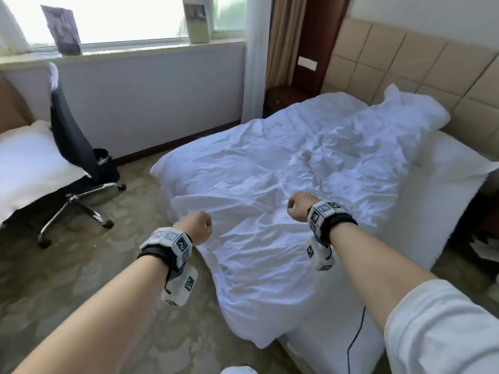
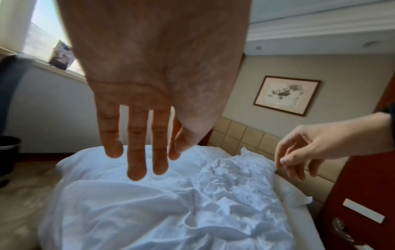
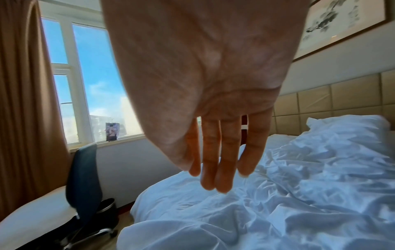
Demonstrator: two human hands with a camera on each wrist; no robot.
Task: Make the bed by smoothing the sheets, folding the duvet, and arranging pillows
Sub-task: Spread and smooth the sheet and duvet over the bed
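Observation:
A crumpled white duvet (image 1: pixel 283 168) covers the bed, one corner hanging off the foot end toward the floor (image 1: pixel 259 314). The same duvet (image 2: pixel 171 203) fills the lower part of the left wrist view, and the duvet (image 3: pixel 299 194) lies below my fingers in the right wrist view. My left hand (image 1: pixel 198 229) hovers above the duvet's near left edge, fingers straight and empty (image 2: pixel 138 152). My right hand (image 1: pixel 298 209) hangs over the middle of the duvet, fingers loose and holding nothing (image 3: pixel 218 165). A white pillow (image 1: pixel 453 160) lies by the beige padded headboard (image 1: pixel 405 60).
An office chair (image 1: pixel 78 168) with a white pillow (image 1: pixel 29 160) on its seat stands left of the bed. A dark bin (image 1: pixel 104 160) is by the wall under the window. A wooden nightstand (image 1: pixel 286 99) sits beside the headboard. A black cable (image 1: pixel 356 336) runs down the mattress side.

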